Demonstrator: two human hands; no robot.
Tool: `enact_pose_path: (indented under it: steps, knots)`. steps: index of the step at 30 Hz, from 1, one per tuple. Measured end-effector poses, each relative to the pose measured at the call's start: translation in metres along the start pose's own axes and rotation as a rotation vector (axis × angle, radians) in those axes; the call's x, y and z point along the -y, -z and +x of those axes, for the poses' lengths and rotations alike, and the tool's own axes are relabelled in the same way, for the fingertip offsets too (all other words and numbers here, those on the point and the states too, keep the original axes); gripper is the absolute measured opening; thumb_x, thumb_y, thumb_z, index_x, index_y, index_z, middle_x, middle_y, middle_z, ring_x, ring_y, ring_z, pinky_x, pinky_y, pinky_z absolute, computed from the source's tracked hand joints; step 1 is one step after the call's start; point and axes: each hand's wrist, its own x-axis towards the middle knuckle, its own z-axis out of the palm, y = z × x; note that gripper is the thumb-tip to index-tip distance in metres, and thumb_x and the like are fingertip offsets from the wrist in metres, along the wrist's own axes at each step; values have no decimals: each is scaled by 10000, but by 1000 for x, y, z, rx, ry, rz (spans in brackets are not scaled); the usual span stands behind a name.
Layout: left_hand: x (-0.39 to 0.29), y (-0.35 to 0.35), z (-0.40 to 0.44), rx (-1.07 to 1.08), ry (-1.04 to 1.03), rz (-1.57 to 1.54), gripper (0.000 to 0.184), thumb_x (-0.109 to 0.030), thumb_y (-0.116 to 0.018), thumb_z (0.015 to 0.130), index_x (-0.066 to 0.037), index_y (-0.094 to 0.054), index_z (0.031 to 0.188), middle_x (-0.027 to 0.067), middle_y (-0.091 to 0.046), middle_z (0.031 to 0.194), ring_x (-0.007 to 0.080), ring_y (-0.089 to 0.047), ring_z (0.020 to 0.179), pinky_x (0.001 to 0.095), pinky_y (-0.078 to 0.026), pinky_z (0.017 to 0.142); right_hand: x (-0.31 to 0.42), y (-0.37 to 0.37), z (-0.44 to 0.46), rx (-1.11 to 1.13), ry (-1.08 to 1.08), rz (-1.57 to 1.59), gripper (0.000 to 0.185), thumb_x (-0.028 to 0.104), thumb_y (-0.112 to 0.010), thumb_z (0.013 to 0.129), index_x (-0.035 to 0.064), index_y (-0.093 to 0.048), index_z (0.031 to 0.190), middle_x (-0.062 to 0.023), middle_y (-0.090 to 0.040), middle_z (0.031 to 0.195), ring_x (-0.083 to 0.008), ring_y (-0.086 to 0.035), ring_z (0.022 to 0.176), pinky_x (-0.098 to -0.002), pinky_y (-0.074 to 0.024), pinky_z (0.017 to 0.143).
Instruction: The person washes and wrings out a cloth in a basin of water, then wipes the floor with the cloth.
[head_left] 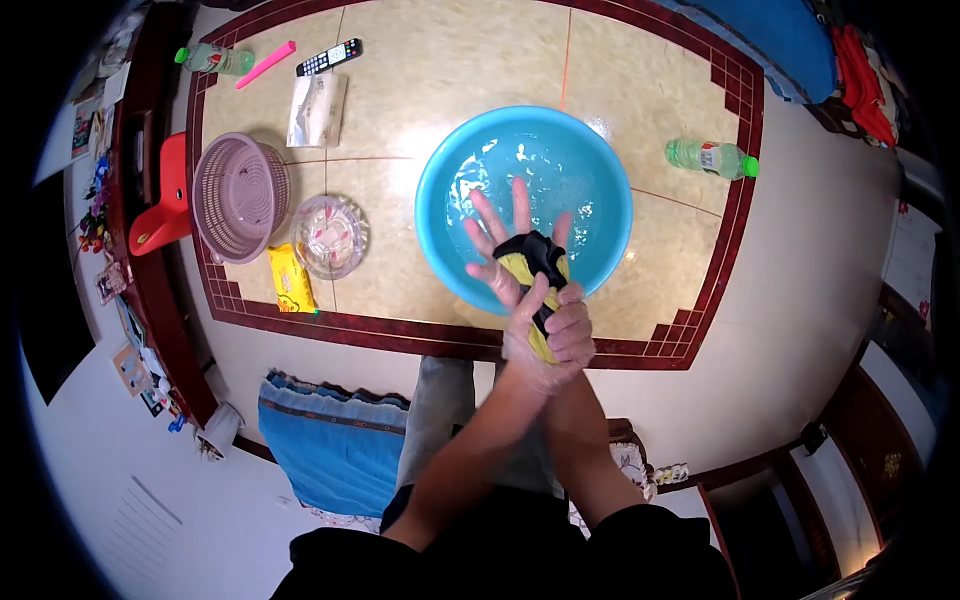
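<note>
The black-and-yellow cloth [520,266] lies along the right hand [504,284], over the lower rim of the blue basin [426,230] at mid-frame, its long axis running roughly up and down. The right hand spreads its fingers wide; the left hand [572,328] wraps the cloth and wrist. Bare tabletop [655,260] opens rightward; a glass bowl [331,237] and basket [236,184] crowd the left.

Forearms [470,445] crossing, left hand [570,332] clenched, right hand [498,238] splayed
</note>
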Motion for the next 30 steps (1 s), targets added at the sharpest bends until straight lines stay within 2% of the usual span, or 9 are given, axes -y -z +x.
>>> enact_pose_path:
  steps: [3,8,11,14,19,23,26,29,30]
  knots:
    - [9,-2,7,167,-69,8,357,-430,-611,957,-105,-466,929,-49,-410,594,90,-395,474,218,-299,388,-2,17,-4,195,-87,219,511,583,-398,1003,254,-534,1370,-170,-374,1509,-305,-424,1281,-478,-457,865]
    - [-4,-28,5,-41,-93,103,432,-73,-589,863,-43,-413,1257,-33,-418,681,67,-369,479,188,-311,409,-8,12,-15,173,118,60,333,483,-462,1015,172,-577,1043,-92,-499,1203,-216,-469,1029,-387,-418,753]
    - [-25,-24,-6,-227,49,329,338,-57,-578,887,-38,-447,1198,-34,-420,687,67,-372,485,190,-313,411,2,9,-17,109,156,-209,334,415,-509,1016,129,-528,845,-41,-500,984,-164,-465,866,-337,-406,694]
    - [-59,-30,-7,-467,217,449,72,-107,-583,930,-85,-519,904,-38,-406,597,71,-368,448,219,-291,403,30,-12,-7,-171,82,-790,428,314,-586,994,110,-410,661,12,-412,699,-118,-432,662,-300,-408,580]
    - [-69,-47,9,-822,439,1158,136,-83,-640,862,-91,-544,766,-24,-399,562,88,-364,431,261,-266,397,27,-38,2,-718,59,-1301,406,311,-605,981,114,-476,651,13,-411,568,-116,-424,515,-291,-378,489]
    - [-58,-46,27,-1052,360,1679,90,-92,-666,789,-31,-599,789,24,-454,576,150,-404,433,317,-261,400,31,-35,11,-878,133,-1684,436,364,-673,923,61,-563,630,-39,-523,550,-152,-477,475,-313,-389,479]
    - [-78,-15,44,-1064,147,1976,158,-166,-669,807,-16,-620,814,128,-603,664,262,-582,535,382,-405,463,39,-24,23,-1010,283,-1721,471,395,-686,905,35,-585,619,-61,-552,540,-175,-504,473,-335,-400,484]
    - [-101,-4,60,-1108,179,2564,334,-233,-661,844,-30,-642,1109,226,-696,1038,361,-680,993,428,-538,813,50,-9,39,-1249,421,-1731,462,395,-646,928,-5,-630,695,-105,-598,574,-226,-568,508,-377,-441,519]
    - [-96,-12,60,-1116,152,2648,331,-245,-642,860,-41,-635,1121,238,-690,1053,375,-671,1014,440,-537,832,42,-17,47,-1347,450,-1745,457,393,-630,937,-18,-645,737,-123,-617,605,-243,-587,530,-390,-454,538]
